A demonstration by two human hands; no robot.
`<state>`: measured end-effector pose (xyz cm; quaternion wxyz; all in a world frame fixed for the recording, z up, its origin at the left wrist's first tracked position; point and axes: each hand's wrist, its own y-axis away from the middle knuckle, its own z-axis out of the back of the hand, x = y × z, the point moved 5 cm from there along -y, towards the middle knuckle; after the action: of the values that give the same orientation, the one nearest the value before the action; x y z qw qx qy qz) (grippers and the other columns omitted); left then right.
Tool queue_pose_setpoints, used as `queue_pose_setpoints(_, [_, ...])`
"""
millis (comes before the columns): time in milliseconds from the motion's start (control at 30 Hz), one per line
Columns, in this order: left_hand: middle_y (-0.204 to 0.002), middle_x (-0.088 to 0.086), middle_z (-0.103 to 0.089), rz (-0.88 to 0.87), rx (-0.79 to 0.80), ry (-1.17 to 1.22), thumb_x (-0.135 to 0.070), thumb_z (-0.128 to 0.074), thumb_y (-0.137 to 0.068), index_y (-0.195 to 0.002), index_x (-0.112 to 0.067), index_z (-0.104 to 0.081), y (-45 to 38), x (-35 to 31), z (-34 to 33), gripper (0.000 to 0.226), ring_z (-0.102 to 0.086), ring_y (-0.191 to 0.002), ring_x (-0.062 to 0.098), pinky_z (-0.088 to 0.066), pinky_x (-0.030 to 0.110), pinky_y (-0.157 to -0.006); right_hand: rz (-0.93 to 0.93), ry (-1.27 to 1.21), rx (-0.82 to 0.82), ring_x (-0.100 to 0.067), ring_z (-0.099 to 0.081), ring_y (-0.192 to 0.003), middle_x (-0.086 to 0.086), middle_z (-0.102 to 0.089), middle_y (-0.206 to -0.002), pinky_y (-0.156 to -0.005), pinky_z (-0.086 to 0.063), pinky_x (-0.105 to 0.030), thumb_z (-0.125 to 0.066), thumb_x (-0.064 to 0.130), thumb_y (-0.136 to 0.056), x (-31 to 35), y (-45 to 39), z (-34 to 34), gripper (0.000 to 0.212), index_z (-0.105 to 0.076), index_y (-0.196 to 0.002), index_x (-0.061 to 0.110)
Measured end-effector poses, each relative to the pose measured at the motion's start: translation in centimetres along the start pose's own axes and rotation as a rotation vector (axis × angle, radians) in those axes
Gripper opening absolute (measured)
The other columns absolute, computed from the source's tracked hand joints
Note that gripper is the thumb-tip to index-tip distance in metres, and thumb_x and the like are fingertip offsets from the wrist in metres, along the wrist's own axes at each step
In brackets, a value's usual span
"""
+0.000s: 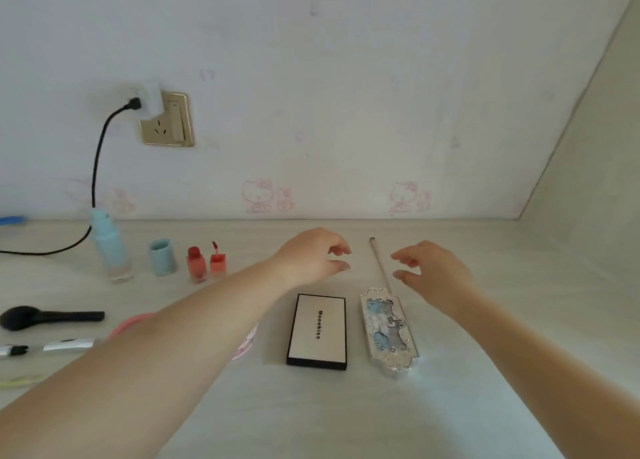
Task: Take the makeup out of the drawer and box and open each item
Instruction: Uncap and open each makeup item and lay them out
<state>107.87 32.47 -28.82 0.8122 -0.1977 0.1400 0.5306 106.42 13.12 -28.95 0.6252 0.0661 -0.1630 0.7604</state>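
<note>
Both hands, the left hand (pixel 311 256) and right hand (pixel 429 271), are hovering loosely curled and holding nothing on either side of the thin stick (pixel 380 264), while the closed Mooekiss palette (pixel 317 330) and ornate silver case (pixel 389 332) are lying just below, apparently awaiting opening.

The surface (pixel 346 417) looks like pale, matt wood-grain laminate. The Mooekiss palette (pixel 317 331) is smooth, black-edged card or plastic. Beside it, the ornate case (pixel 389 330) shines like embossed silvery metal. Near the left edge, the red bottles (pixel 206 263) are glossy and translucent.
</note>
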Motion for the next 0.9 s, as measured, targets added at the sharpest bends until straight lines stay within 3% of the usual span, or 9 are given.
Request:
queue_pose_setpoints(200, [-0.137, 0.001, -0.048, -0.132, 0.119, -0.345, -0.03, -0.062, -0.088, -0.134, -0.026, -0.049, -5.8, -1.6, -4.4, 0.049, -0.039, -0.131, 0.024, -0.036, 0.04, -0.105, -0.055, -0.017, 0.093, -0.012, -0.057, -0.109, 0.004, -0.058, -0.12, -0.093, -0.044, -0.029, -0.062, 0.04, -0.086, -1.7, -2.2, -2.3, 0.041, -0.059, -0.124, 0.026])
queue_pose_setpoints(300, [-0.146, -0.003, -0.041, -0.262, 0.141, -0.494, -0.025, -0.057, -0.091, -0.142, -0.025, -0.038, -7.3, -2.1, -5.3, 0.054, -0.031, -0.138, 0.019, -0.036, 0.04, -0.105, -0.046, 0.012, 0.14, -0.016, -0.057, -0.11, 0.003, -0.056, -0.121, -0.094, -0.045, -0.032, -0.063, 0.041, -0.084, -1.6, -3.0, -3.4, 0.043, -0.058, -0.125, 0.026])
queue_pose_setpoints(400, [-0.152, -0.008, -0.034, -0.268, 0.174, -0.479, -0.023, -0.051, -0.094, -0.144, -0.027, -0.034, -8.3, -2.0, -6.2, 0.053, -0.022, -0.143, 0.016, -0.03, 0.036, -0.109, -0.034, 0.073, 0.174, -0.017, -0.056, -0.11, 0.003, -0.055, -0.119, -0.091, -0.045, -0.03, -0.063, 0.038, -0.082, -1.7, -3.5, -4.1, 0.044, -0.057, -0.125, 0.029])
queue_pose_setpoints(533, [-0.143, -0.007, -0.047, -0.31, 0.166, -0.498, -0.025, -0.048, -0.095, -0.134, -0.027, -0.049, -9.3, -1.6, -7.0, 0.039, -0.032, -0.139, 0.015, -0.036, 0.035, -0.104, -0.043, 0.116, 0.178, -0.017, -0.055, -0.11, 0.003, -0.058, -0.115, -0.091, -0.042, -0.029, -0.057, 0.032, -0.086, -2.5, -4.0, -4.1, 0.038, -0.057, -0.124, 0.031])
queue_pose_setpoints(700, [-0.132, -0.004, -0.057, -0.248, 0.083, -0.4, -0.024, -0.053, -0.093, -0.128, -0.026, -0.056, -9.7, -0.6, -6.5, 0.035, -0.048, -0.125, 0.019, -0.037, 0.033, -0.101, -0.05, 0.201, 0.135, -0.022, -0.054, -0.114, -0.001, -0.058, -0.119, -0.091, -0.043, -0.032, -0.047, 0.023, -0.092, -3.2, -4.1, -3.9, 0.034, -0.057, -0.124, 0.027])
queue_pose_setpoints(900, [-0.119, 0.0, -0.06, -0.221, 0.029, -0.433, -0.028, -0.05, -0.094, -0.115, -0.025, -0.064, -8.9, 0.9, -5.7, 0.025, -0.05, -0.116, 0.024, -0.042, 0.035, -0.092, 0.061, 0.565, 0.092, -0.028, -0.054, -0.106, -0.006, -0.055, -0.111, -0.068, -0.036, -0.03, -0.049, 0.009, -0.088, -2.5, -4.2, -3.9, 0.028, -0.052, -0.115, 0.017])
